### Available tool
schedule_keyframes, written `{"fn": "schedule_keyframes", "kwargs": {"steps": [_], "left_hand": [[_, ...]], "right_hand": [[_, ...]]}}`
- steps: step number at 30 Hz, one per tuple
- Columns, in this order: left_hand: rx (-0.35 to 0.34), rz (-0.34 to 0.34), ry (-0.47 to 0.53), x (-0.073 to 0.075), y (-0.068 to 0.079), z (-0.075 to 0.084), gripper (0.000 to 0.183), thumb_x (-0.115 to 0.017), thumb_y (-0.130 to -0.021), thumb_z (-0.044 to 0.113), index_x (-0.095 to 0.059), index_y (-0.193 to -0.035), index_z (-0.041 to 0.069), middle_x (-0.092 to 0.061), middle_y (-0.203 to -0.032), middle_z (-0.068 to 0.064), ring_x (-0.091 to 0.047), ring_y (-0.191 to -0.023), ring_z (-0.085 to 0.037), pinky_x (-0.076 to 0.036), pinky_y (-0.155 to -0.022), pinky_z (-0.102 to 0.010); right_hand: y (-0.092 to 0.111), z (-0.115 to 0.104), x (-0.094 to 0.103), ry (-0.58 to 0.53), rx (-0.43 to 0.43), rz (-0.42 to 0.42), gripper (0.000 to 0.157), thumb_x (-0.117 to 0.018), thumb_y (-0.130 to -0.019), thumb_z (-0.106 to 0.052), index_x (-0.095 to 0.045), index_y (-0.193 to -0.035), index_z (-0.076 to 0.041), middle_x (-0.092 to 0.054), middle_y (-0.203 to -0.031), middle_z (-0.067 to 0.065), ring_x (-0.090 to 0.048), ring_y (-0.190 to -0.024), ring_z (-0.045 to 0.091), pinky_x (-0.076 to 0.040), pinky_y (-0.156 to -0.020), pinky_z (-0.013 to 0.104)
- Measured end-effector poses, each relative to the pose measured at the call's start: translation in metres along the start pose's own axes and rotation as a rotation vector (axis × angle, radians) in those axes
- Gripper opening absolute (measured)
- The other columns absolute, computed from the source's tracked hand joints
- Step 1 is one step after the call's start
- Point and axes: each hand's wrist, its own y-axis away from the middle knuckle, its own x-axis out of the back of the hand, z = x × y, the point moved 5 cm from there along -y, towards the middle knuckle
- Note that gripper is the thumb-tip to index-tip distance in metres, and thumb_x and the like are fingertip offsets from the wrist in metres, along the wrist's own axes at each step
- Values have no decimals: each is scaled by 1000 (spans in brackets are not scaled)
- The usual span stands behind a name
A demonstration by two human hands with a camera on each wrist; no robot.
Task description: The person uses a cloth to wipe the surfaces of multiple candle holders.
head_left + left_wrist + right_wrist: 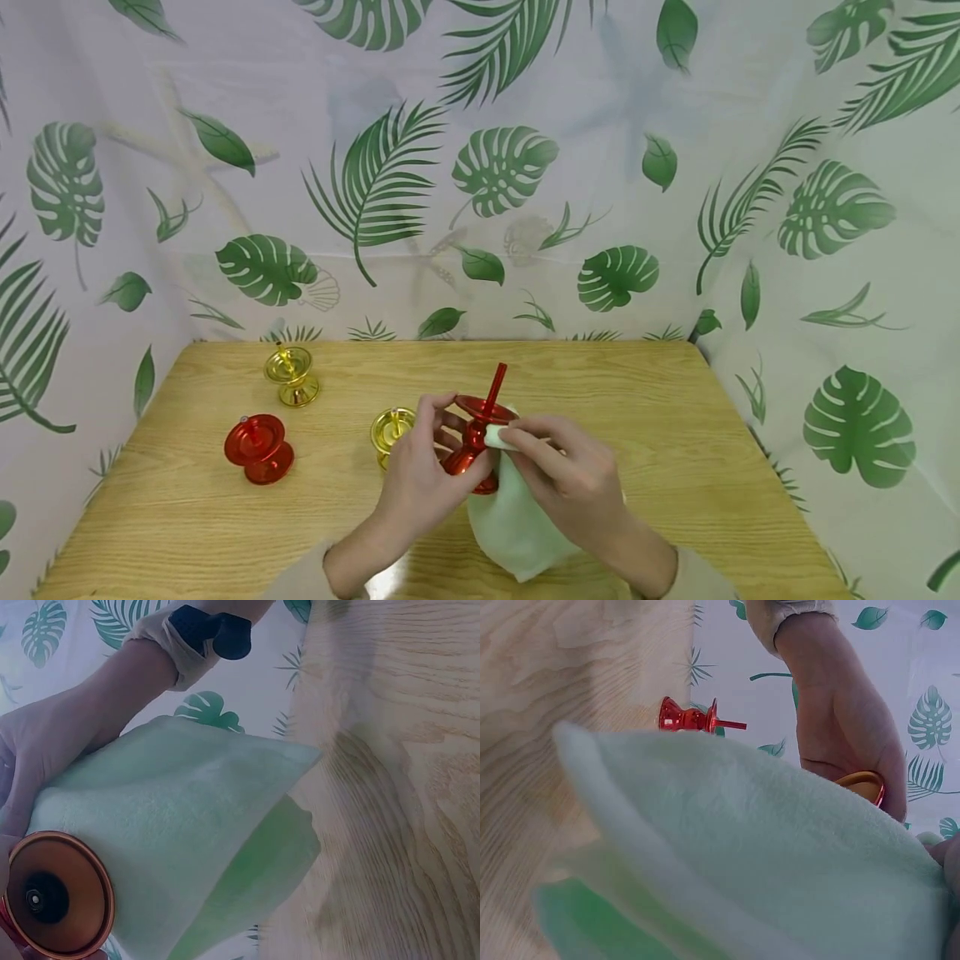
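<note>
no legible text, labels or numbers

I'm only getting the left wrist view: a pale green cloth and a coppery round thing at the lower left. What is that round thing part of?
Observer: It looks like the underside of the red stand; in the head view a thin red rod rises from its dish.
Visitor: My picture cuts off the right hand's fingertips. What are they doing?
Observer: The right hand pinches a bunched bit of the pale green cloth at the stem, just below the dish.
Visitor: Is anything else on the table?
Observer: Yes, three more stands: a second red stand, a gold stand and another gold stand, the last partly hidden by the left hand.
</note>
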Motion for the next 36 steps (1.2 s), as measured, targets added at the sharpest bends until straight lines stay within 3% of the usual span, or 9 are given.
{"fn": "schedule_keyframes", "kwargs": {"steps": [5, 12, 16, 19, 23, 27, 31, 36], "left_hand": [[13, 14, 17, 0, 0, 1, 64, -86, -84, 18, -54, -139, 8, -74, -104, -8, -71, -83, -16, -59, -70, -22], [113, 6, 203, 0, 0, -2, 68, -88, -85, 17, -55, -144, 15, -77, -108, -3, -69, -89, -14, -58, -78, -25], [98, 25, 221, 3, -2, 0, 72, -90, -84, 16, -55, -147, 16, -78, -108, -1, -69, -91, -13, -58, -82, -27], [87, 37, 221, 6, -4, 0, 73, -90, -82, 14, -54, -146, 16, -79, -107, -2, -69, -91, -14, -57, -84, -28], [93, 43, 225, 9, -5, -1, 64, -93, -79, 13, -60, -134, 15, -80, -107, -1, -71, -93, -16, -56, -86, -28], [85, 42, 193, 13, -5, -2, 48, -95, -76, 16, -69, -116, 16, -79, -106, 3, -72, -98, -15, -56, -87, -27], [4, 37, 135, 16, -4, -1, 41, -96, -75, 14, -73, -109, 17, -79, -103, 4, -72, -96, -13, -59, -85, -26], [-204, 40, 8, 19, 0, 5, 41, -98, -72, 13, -76, -107, 13, -79, -101, 0, -71, -92, -13, -61, -77, -25]], "right_hand": [[1, 2, 0, -7, -24, -11, 25, -61, -107, -20, -80, -103, -4, -74, -93, 11, -74, -72, 21, -60, -61, 24], [8, 12, 3, -61, -93, 30, 24, -64, -106, -21, -78, -100, -2, -75, -95, 13, -75, -74, 22, -61, -66, 22], [14, 20, 3, -86, -146, 40, 26, -64, -106, -23, -77, -98, -1, -76, -97, 13, -76, -78, 24, -61, -75, 16], [19, 28, 3, -99, -217, 3, 26, -65, -105, -25, -75, -98, -2, -78, -100, 13, -77, -85, 28, -58, -86, 12], [27, 38, 3, -112, -328, -70, 10, -79, -92, -5, -73, -100, -3, -80, -103, 13, -78, -90, 27, -56, -88, 9], [33, 46, 4, -85, -407, -116, 30, -84, -77, 12, -73, -101, -3, -81, -100, 10, -75, -81, 16, -54, -72, 10], [38, 57, 5, -108, -515, -144, 28, -85, -80, 7, -74, -102, -6, -81, -95, 6, -69, -77, 5, -50, -61, 13], [41, 71, 6, -177, -667, -189, 23, -84, -85, 0, -79, -106, -8, -82, -97, 6, -70, -82, -4, -53, -59, 17]]}}
